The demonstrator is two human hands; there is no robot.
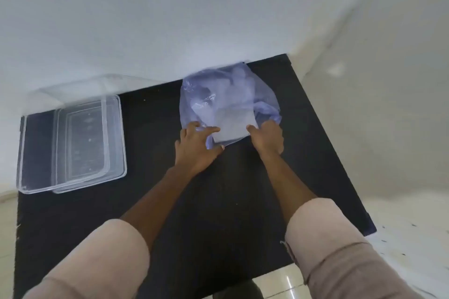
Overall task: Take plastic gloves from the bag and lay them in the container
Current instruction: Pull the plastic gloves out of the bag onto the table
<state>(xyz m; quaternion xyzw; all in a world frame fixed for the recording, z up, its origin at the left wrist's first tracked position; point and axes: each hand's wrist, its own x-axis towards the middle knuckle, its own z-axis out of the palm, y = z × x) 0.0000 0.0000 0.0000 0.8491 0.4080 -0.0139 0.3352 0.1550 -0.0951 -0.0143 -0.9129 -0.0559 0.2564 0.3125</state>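
A translucent blue plastic bag (226,94) lies at the far middle of the black table (170,201), against the white wall. A pale stack of plastic gloves (233,126) shows at its near mouth. My left hand (196,145) grips the left edge of the bag's mouth, thumb over the plastic. On the other side, my right hand (267,137) holds the right edge of the mouth. A clear rectangular container (73,143) sits at the table's far left, with its clear lid (24,153) lying partly under or beside it.
White walls close the table in at the back and on the right. The table's right edge runs diagonally toward a tiled floor (279,284) in front. Pinkish sleeves cover both forearms near the camera.
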